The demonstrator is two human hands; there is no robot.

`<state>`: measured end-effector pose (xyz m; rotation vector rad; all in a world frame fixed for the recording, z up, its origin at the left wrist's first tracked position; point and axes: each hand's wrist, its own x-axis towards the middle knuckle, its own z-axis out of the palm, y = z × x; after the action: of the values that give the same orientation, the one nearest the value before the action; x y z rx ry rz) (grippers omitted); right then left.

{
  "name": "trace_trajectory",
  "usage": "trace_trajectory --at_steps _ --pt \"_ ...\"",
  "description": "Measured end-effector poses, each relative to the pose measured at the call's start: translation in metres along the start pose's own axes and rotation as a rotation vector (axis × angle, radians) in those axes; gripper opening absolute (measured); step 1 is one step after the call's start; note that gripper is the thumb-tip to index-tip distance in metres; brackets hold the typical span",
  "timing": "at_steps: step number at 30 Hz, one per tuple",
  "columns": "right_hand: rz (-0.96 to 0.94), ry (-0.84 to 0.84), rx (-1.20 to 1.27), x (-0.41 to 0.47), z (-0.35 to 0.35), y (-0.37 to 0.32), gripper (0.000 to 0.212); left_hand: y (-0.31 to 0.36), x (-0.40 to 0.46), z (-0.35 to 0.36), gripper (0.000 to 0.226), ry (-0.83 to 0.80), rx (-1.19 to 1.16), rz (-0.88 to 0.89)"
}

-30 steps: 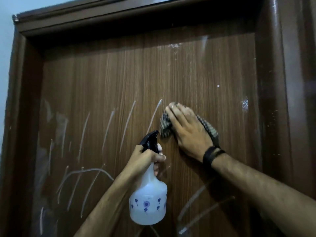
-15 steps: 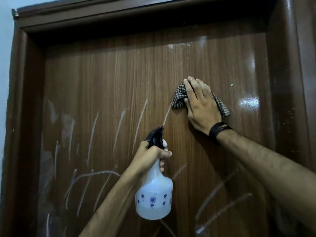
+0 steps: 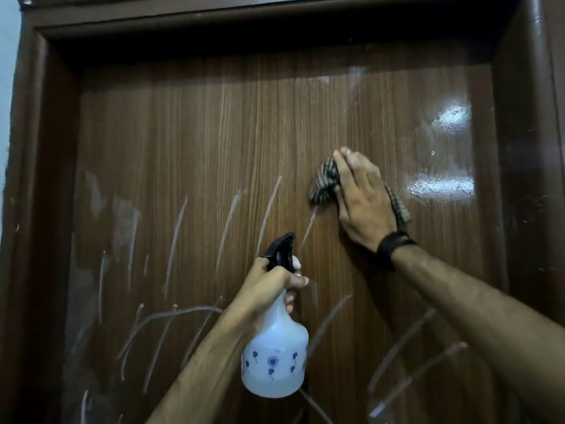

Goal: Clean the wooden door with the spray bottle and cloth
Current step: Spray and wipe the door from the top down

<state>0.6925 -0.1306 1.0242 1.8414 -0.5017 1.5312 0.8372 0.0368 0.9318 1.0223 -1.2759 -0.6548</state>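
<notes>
1. Right hand point(image 3: 362, 203), fingers flat, presses the cloth point(image 3: 324, 186) on the door point(image 3: 214, 148); it has dropped from half a second ago.
2. Left hand point(image 3: 269, 289) grips the spray bottle point(image 3: 275, 359), unchanged.
3. White streaks point(image 3: 175, 240) persist lower left: wiping incomplete.

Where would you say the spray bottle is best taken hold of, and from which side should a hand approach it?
Probably at the narrow neck of the spray bottle, just under its black trigger head, coming from the side away from the door. The bulbous body is too wide for a secure grip, and the nozzle faces the door. The left hand already holds it this way, upright, with a finger in front near the trigger.
</notes>
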Motion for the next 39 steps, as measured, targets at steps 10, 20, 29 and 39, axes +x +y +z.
trace_trajectory --at_steps 10,20,29,39 --pt "-0.266 -0.133 -0.054 -0.056 0.019 -0.045 0.07 0.0 0.001 -0.013 0.019 0.002 -0.032 0.033" --pt "-0.104 -0.03 -0.018 0.019 0.024 -0.037 0.062 0.002 -0.002 -0.027 0.024 0.034 -0.021 0.004" --pt "-0.177 0.004 -0.047 0.009 0.033 -0.059 0.065 0.0 -0.005 -0.045 0.025 0.076 -0.052 -0.017" --pt "-0.212 -0.055 -0.001 0.021 0.034 -0.064 0.066 -0.001 -0.008 -0.055 0.026 0.085 -0.02 -0.043"
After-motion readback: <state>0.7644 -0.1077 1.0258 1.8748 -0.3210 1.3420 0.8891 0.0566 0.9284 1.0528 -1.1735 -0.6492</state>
